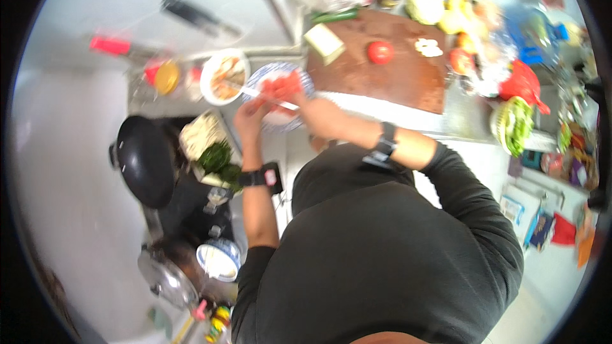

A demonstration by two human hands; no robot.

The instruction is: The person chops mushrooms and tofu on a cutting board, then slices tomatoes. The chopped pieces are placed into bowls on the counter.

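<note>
A blue-and-white plate (282, 125) holds soft-looking red chunks (282, 85), probably cut tomato. My left hand (250, 114) is at the plate's near left rim, its fingers closed there, though blurred. Over the plate's right side, my right hand (317, 116) is closed at the near end of a long pale utensil (271, 98); blur hides its exact kind. The utensil slants across the plate, its far end reaching over a white bowl (206, 83) of orange and pale food. A whole tomato (380, 52) sits on the brown cutting board (408, 86) to the right.
On the board are a pale block (325, 41) and chopped white pieces (428, 47). Left stand a black wok (145, 162), a tray of noodles and greens (210, 146) and a patterned bowl (218, 261). Produce and bags crowd the right, beside a basket of greens (515, 126).
</note>
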